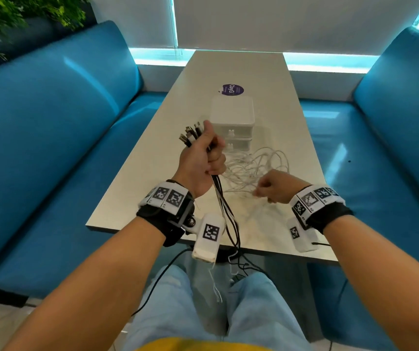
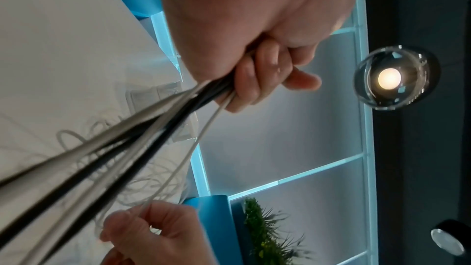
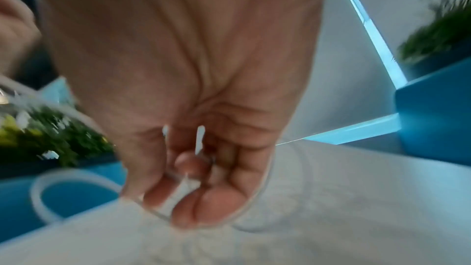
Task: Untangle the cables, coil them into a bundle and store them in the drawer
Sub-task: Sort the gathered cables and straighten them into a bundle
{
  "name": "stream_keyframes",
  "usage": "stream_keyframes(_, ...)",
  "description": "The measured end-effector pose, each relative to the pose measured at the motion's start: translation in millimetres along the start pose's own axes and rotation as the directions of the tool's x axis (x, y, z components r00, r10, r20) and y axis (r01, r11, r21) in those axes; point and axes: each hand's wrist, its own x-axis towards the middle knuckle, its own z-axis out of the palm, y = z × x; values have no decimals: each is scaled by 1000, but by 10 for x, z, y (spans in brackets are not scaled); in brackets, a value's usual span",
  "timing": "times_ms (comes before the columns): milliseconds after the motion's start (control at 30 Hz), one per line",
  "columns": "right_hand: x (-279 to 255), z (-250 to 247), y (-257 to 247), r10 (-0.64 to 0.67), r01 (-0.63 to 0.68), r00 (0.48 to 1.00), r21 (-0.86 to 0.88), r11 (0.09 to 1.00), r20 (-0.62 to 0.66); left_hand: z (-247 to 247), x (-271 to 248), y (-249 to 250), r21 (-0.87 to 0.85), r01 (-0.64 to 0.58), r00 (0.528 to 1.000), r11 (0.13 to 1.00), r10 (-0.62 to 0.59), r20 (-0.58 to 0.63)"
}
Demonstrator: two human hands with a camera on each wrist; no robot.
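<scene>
Left hand [image 1: 201,162]: fist closed round a black-and-white cable bundle [image 1: 225,211], plugs fanned above the thumb, strands trailing below past the surface [image 1: 137,178] edge.
Right hand [image 1: 277,190]: pinching white cables [image 1: 254,165], a loose tangle beyond it.
Drawer unit [image 1: 232,122]: white, drawers closed, beyond the left hand.

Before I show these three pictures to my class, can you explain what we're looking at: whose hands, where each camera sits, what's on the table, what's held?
No machine here: a person wears three cameras, one on the head looking down, one on each wrist looking along the hand. The left hand grips a bunch of black and white cables with plugs sticking up. The right hand pinches a white cable. On the table lie a tangle of white cables, a small white drawer unit with both drawers closed, and a purple sticker.
</scene>
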Motion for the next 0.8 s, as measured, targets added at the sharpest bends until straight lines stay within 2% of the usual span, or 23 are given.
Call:
stream_keyframes(100,46,-23,218,59,-66,981,-32,997,-186,-5,16,73,-46,28,999,999,-26,43)
stream_keyframes(167,62,-63,228,53,-60,964,-19,998,-259,-9,42,52,-29,57,997,998,-56,52)
stream_keyframes(267,52,-150,140,-50,80,934,69,994,-355,12,107,-67,112,99,995,989,-98,-21)
stream_keyframes(333,-7,-236,38,-114,199,895,158,967,-432,53,150,-167,236,100,994,966,-85,-74)
stream_keyframes(400,-88,-316,-72,-195,328,844,194,924,-500,115,189,-253,351,84,994,933,-54,-94)
stream_keyframes(500,-223,-406,-219,-290,483,806,289,826,-516,212,227,-325,479,59,997,876,-24,-78)
stream_keyframes(633,-399,-494,-369,-330,575,766,359,735,-551,228,275,-370,517,14,999,856,8,-39)
stream_keyframes(700,-458,-509,-428,-341,607,752,389,694,-565,219,278,-388,573,-2,1000,820,16,-19)
stream_keyframes(800,-488,-503,-505,-320,664,700,417,621,-638,203,280,-394,623,2,997,782,43,-57)
